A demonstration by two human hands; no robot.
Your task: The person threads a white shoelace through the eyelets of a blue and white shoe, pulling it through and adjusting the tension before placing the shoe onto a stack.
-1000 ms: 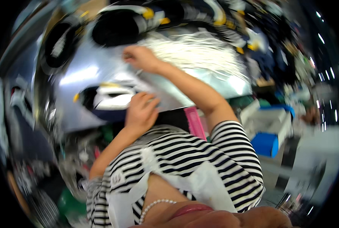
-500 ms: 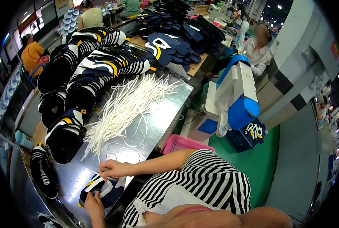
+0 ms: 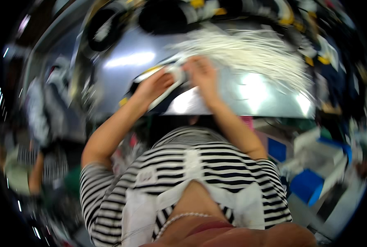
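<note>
A dark navy shoe upper (image 3: 165, 97) with white and yellow trim lies at the front of the metal table, smeared by motion. My left hand (image 3: 154, 85) closes on its edge, fingers curled over the white trim. Just to the right, my right hand (image 3: 203, 78) has its fingers bent together near the upper's far end. Blur hides what is between those fingertips. Beyond my right hand spreads a loose heap of white shoelaces (image 3: 249, 51).
Black shoes with white and yellow trim (image 3: 163, 16) line the table's far side. The shiny metal table (image 3: 121, 74) ends just before my body. A blue-and-white machine (image 3: 307, 185) stands at the right, and another person's arm (image 3: 36, 175) shows at the left.
The view has swung round and blurred. My right hand, earlier pinching a white shoelace above the upper, is now beside my left hand. My left hand still grips the upper.
</note>
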